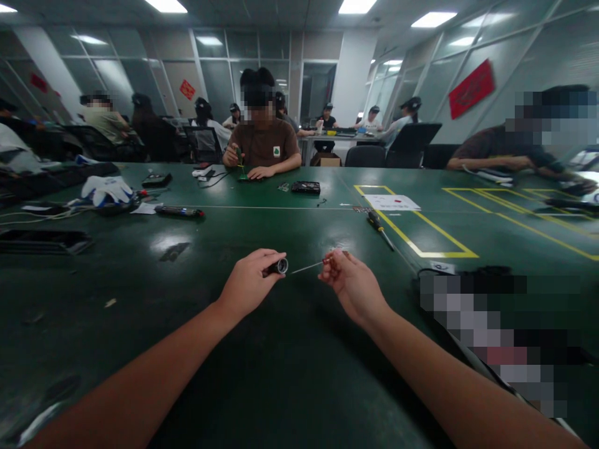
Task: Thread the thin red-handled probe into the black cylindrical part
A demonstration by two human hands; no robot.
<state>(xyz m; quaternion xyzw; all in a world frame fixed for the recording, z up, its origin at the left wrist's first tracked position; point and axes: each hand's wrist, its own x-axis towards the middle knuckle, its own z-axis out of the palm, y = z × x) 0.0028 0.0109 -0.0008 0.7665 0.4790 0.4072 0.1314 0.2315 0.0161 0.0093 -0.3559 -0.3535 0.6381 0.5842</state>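
White-and-blue gloves (107, 191): far left on the table (215, 234)
Left hand (248, 280): fingers around a dark cylinder (281, 266), near centre
Thin rod (306, 268): between the hands, tip near the cylinder
Right hand (350, 280): fingertips pinching the rod's right end

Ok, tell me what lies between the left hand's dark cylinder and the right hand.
In the head view, a thin metal shaft from the right hand points toward the dark cylinder, its tip apparently short of it.
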